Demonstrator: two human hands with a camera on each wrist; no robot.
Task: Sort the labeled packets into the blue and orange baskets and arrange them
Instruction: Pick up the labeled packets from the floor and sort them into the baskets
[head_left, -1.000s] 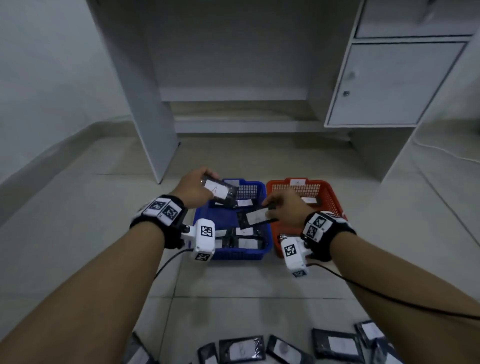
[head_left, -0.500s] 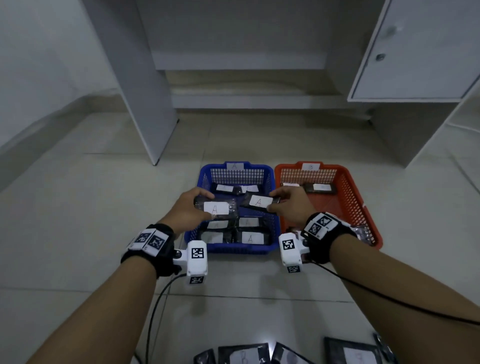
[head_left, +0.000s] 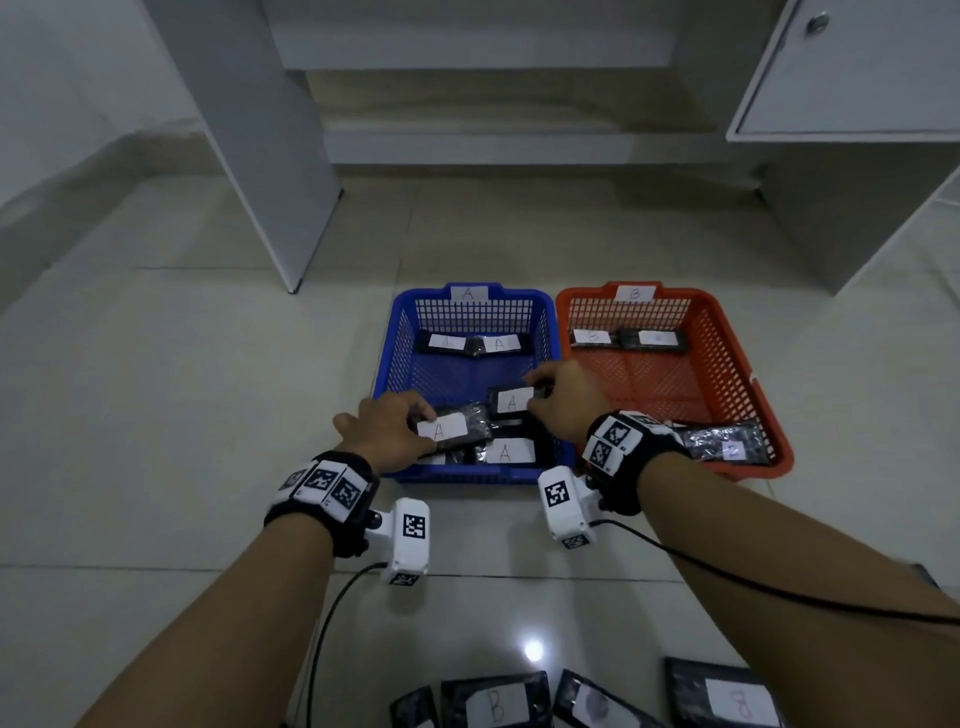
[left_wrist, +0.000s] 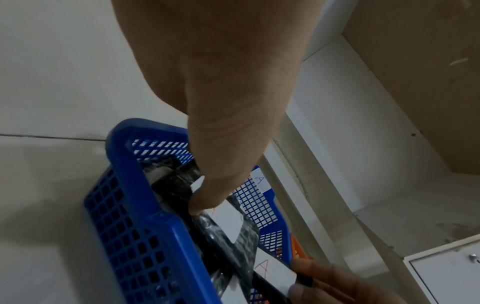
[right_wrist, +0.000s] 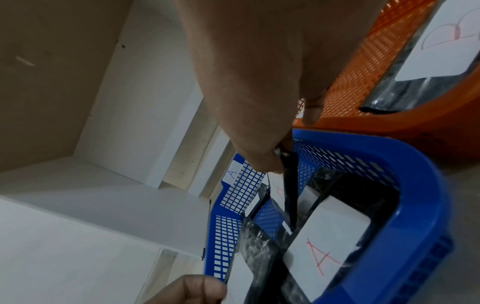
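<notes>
Left hand (head_left: 387, 430) and right hand (head_left: 563, 400) each pinch an A packet, long axes crosswise, over blue basket (head_left: 395, 332) near half.

Both forearms are bare, with no sleeves. Each wrist wears a black wristband: the left wristband (head_left: 323, 501) and the right wristband (head_left: 631, 457) both carry white tiles printed with black square fiducial markers. A white boxy left wrist camera (head_left: 410, 540) and right wrist camera (head_left: 563, 506), each marked with the same black-and-white codes, hang from the bands. A thin black cable (head_left: 753, 587) trails from each unit.
</notes>
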